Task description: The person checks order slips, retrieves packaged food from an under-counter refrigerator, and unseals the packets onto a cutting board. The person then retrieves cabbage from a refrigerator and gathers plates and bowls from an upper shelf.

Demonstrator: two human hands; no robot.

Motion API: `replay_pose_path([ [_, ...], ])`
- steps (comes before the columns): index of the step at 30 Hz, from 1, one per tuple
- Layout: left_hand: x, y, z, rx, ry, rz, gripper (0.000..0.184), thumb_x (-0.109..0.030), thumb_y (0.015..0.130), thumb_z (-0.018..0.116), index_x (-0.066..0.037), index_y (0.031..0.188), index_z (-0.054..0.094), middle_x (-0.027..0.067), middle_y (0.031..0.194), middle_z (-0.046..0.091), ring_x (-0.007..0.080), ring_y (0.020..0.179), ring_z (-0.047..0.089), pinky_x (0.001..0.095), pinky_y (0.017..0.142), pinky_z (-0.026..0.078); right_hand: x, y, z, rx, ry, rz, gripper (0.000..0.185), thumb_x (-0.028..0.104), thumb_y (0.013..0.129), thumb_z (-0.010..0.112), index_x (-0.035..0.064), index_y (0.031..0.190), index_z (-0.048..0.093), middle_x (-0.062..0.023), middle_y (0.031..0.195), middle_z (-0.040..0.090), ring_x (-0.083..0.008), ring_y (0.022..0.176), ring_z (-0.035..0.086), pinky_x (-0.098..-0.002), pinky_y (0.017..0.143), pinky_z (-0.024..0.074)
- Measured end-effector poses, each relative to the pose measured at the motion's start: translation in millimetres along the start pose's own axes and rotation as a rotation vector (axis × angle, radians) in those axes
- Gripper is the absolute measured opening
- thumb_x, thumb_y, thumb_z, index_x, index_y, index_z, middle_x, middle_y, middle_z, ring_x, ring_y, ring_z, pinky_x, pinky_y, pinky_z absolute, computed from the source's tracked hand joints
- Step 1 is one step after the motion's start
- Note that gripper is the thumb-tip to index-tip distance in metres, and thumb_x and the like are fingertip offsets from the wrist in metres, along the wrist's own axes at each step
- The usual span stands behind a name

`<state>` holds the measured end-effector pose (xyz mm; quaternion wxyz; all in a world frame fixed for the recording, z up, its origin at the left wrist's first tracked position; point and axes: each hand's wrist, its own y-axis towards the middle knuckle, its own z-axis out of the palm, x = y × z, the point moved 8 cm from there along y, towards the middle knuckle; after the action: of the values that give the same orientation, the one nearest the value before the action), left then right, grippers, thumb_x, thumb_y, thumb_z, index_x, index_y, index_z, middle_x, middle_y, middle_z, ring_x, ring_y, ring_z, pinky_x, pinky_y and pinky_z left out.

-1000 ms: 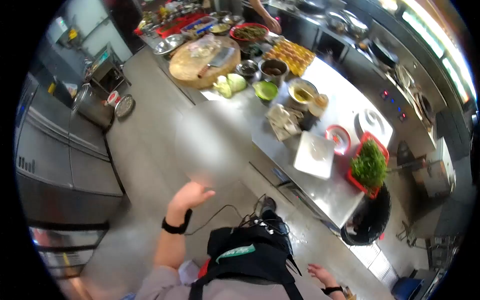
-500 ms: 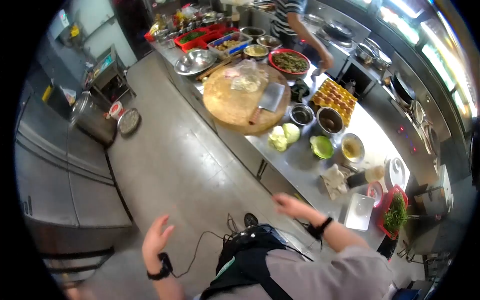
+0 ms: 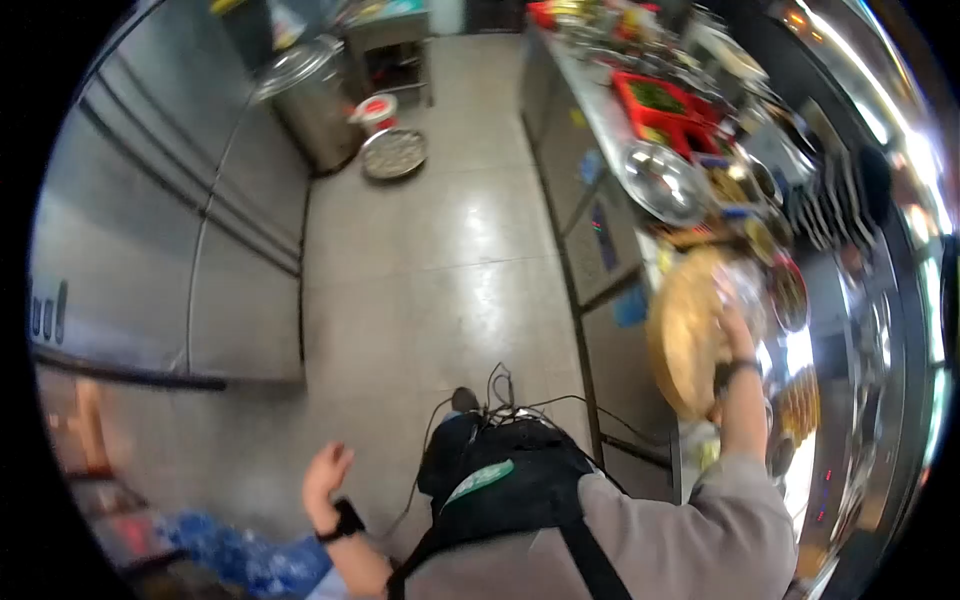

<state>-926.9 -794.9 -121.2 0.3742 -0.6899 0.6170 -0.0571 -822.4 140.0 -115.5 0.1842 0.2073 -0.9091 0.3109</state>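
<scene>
My right hand point(image 3: 733, 318) reaches over the round wooden chopping board point(image 3: 682, 335) on the counter. It is at a clear plastic bag point(image 3: 748, 285) near the board's far side; blur hides whether the fingers grip it. Lower left, my left hand point(image 3: 326, 472) hangs over the floor, empty, with fingers loosely bent and apart. A black band is on each wrist. The cleaver seen earlier on the board cannot be made out behind my right arm.
Along the counter stand a steel bowl point(image 3: 664, 183) and red trays point(image 3: 655, 95) with greens. A person in a striped shirt point(image 3: 838, 205) is at right. On the floor are a steel pot point(image 3: 318, 120), a round pan point(image 3: 394, 154) and cables point(image 3: 500, 385). Steel cabinets point(image 3: 245, 230) line the left.
The view has turned left along the aisle, and the board now lies closer to me on the right. My right hand has gone from above the floor to the plastic bag. My left stays low.
</scene>
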Motion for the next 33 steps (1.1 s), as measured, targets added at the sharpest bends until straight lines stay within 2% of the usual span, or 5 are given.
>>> replay_pose_path([
  [3, -125.3, 116.4, -64.8, -0.059, 0.034, 0.158, 0.047, -0.035, 0.088, 0.061, -0.001, 0.119, 0.057, 0.0218, 0.112, 0.062, 0.0359, 0.106, 0.059, 0.0417, 0.088, 0.047, 44.4, -26.4, 75.3, 0.295, 0.329, -0.168, 0.045, 0.024, 0.087, 0.062, 0.0064, 0.127, 0.054, -0.0079, 0.113, 0.062, -0.0183, 0.094, 0.061, -0.0319, 0.074, 0.0523],
  [11, -450.2, 374.3, -151.5, 0.209, 0.102, 0.639, 0.049, -0.035, 0.09, 0.059, -0.002, 0.126, 0.052, 0.0192, 0.127, 0.054, 0.036, 0.114, 0.053, 0.0405, 0.095, 0.045, 224.2, 14.1, 251.2, 0.828, 0.051, -0.115, 0.047, 0.031, 0.087, 0.066, 0.0069, 0.126, 0.056, -0.0083, 0.113, 0.065, -0.0172, 0.106, 0.058, -0.0322, 0.09, 0.0469],
  [16, -503.4, 529.3, -204.1, 0.1, 0.308, 0.466, 0.052, -0.038, 0.089, 0.061, -0.002, 0.126, 0.053, 0.0225, 0.121, 0.058, 0.0373, 0.113, 0.055, 0.0427, 0.095, 0.045, 417.1, 175.6, 276.6, 0.688, -0.445, -0.511, 0.05, 0.035, 0.087, 0.061, 0.0038, 0.126, 0.056, -0.02, 0.123, 0.059, -0.0345, 0.117, 0.054, -0.0408, 0.098, 0.042],
  [23, -582.4, 670.0, -310.2, 0.189, -0.032, 0.281, 0.049, -0.03, 0.089, 0.064, -0.003, 0.128, 0.052, 0.0167, 0.119, 0.061, 0.0263, 0.107, 0.059, 0.0362, 0.09, 0.048, 859.2, 317.4, 279.7, 0.48, -0.124, -1.168, 0.043, 0.024, 0.087, 0.06, 0.002, 0.124, 0.053, -0.0192, 0.117, 0.061, -0.0361, 0.106, 0.058, -0.0419, 0.091, 0.0472],
  [33, -759.7, 1030.7, -425.9, 0.289, -0.208, 0.334, 0.042, -0.028, 0.089, 0.065, -0.004, 0.123, 0.056, 0.0135, 0.112, 0.066, 0.0215, 0.103, 0.062, 0.033, 0.085, 0.049, 1197.6, 493.0, 267.7, 0.692, -0.003, -1.076, 0.039, 0.023, 0.093, 0.057, 0.0027, 0.126, 0.053, -0.0147, 0.112, 0.065, -0.0246, 0.106, 0.061, -0.0352, 0.092, 0.0474],
])
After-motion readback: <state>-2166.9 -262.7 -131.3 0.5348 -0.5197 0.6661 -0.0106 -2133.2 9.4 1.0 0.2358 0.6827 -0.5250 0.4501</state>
